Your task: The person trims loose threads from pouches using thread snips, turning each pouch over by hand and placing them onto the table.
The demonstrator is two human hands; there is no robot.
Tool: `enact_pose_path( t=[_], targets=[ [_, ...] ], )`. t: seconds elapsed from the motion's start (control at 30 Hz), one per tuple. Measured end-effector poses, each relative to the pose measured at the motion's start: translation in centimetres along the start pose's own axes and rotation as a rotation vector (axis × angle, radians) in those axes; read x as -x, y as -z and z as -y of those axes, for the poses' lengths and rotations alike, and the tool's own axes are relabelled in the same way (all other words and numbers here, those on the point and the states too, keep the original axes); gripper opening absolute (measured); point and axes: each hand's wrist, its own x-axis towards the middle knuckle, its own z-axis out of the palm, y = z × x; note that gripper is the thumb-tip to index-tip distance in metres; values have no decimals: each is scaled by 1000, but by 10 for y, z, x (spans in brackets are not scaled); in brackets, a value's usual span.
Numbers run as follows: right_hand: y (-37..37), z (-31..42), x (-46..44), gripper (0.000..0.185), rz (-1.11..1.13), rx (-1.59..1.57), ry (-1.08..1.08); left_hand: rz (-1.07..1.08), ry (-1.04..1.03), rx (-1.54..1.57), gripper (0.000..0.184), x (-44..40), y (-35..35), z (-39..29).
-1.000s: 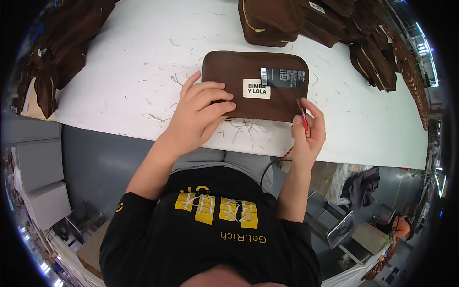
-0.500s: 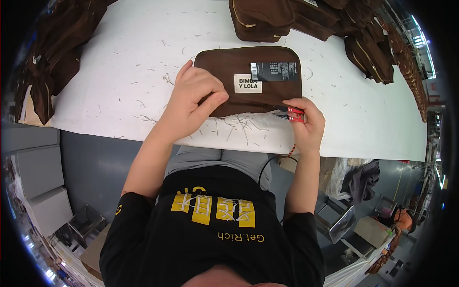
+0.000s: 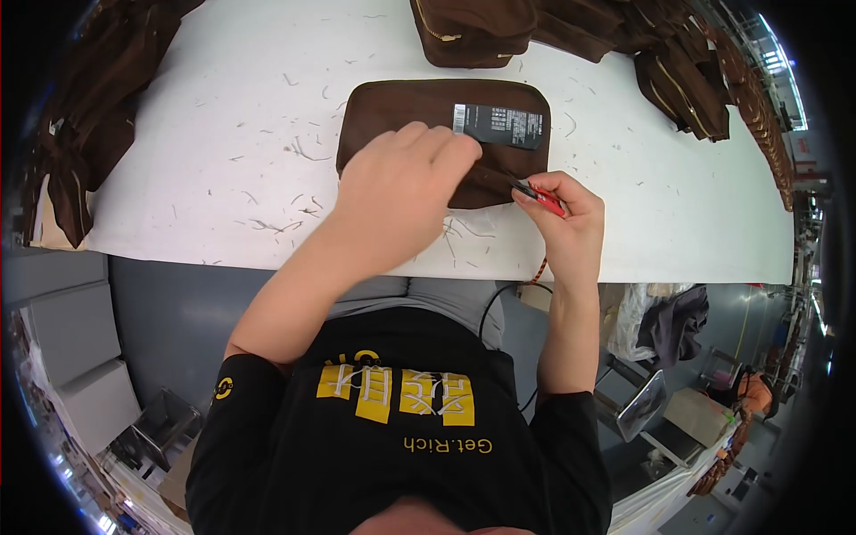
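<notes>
A brown fabric pouch (image 3: 392,98) lies flat on the white table in front of me. On its upper right sits a black printed tag (image 3: 504,127) with a barcode. My left hand (image 3: 401,192) is over the pouch's lower middle, its fingers curled and closed near a fold in the fabric. What those fingers pinch is hidden, and so is the white brand label. At the pouch's lower right corner my right hand (image 3: 571,214) grips red-handled thread snips (image 3: 546,201), their dark tips pointing at the fabric edge. A striped cord (image 3: 540,270) hangs below that hand.
Loose thread scraps (image 3: 308,150) are scattered over the white table (image 3: 241,98). A filled brown bag (image 3: 477,36) stands at the back, with more zippered brown bags (image 3: 682,89) to the right. Brown pieces (image 3: 116,98) are heaped along the left edge.
My left hand has moved right, from the pouch's left side to over its label. The snips have turned, and their tips have come up to the pouch's edge. The view has shifted slightly.
</notes>
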Motion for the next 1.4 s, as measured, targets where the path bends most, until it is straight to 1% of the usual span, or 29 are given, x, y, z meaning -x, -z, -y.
enact_pose_path(
  t=[0.07, 0.17, 0.2, 0.3, 0.47, 0.57, 0.67, 0.7, 0.77, 0.8, 0.9, 1.0, 1.03, 1.13, 1.17, 1.27, 1.37, 1.4],
  targets=[
    [-2, 2, -5, 8, -19, 25, -29, 98, 76, 200, 15, -5, 2, 14],
    [-3, 0, -17, 19, -22, 51, -131, 226, 133, 484, 17, -12, -1, 30],
    [-4, -1, -21, 24, -21, 55, -174, 196, 130, 501, 17, -11, -2, 29],
    [-7, -7, -26, 31, -35, 59, -151, 134, 128, 551, 17, -11, -7, 29],
    [-11, -10, -24, 31, -65, -14, -185, 170, 207, 653, 16, -13, -5, 32],
    [-10, -11, -24, 30, -59, -35, -172, 147, 189, 683, 11, -17, -5, 25],
    [-9, -11, -21, 28, -64, -38, -164, 123, 95, 554, 7, -16, -8, 25],
    [-9, -10, -20, 27, -68, -33, -166, 140, 131, 549, 7, -17, -8, 25],
    [-5, -12, -16, 22, -60, -10, -140, 170, 205, 539, 8, -18, -8, 25],
    [-3, -13, -14, 20, -56, 2, -127, 165, 191, 535, 8, -18, -7, 25],
    [-1, -7, -7, 16, -33, -119, -22, 152, 174, 536, 9, -15, -7, 26],
    [4, 16, 4, 23, -30, -1, 124, 140, 176, 561, 10, -13, -8, 27],
    [6, 18, 5, 24, 9, 109, 250, 133, 158, 575, 10, -13, -7, 27],
    [12, 18, -1, 24, 99, 431, 517, 125, 141, 598, 11, -12, -7, 30],
    [12, 21, -2, 23, 107, 459, 490, 125, 138, 604, 11, -12, -7, 30],
    [15, 18, -7, 24, 130, 465, 530, 123, 133, 607, 12, -12, -8, 30],
    [13, 25, -5, 24, 131, 496, 497, 183, 174, 615, 17, -11, -4, 31],
    [13, 25, -5, 23, 126, 488, 495, 183, 200, 681, 18, -11, -5, 33]
  ],
)
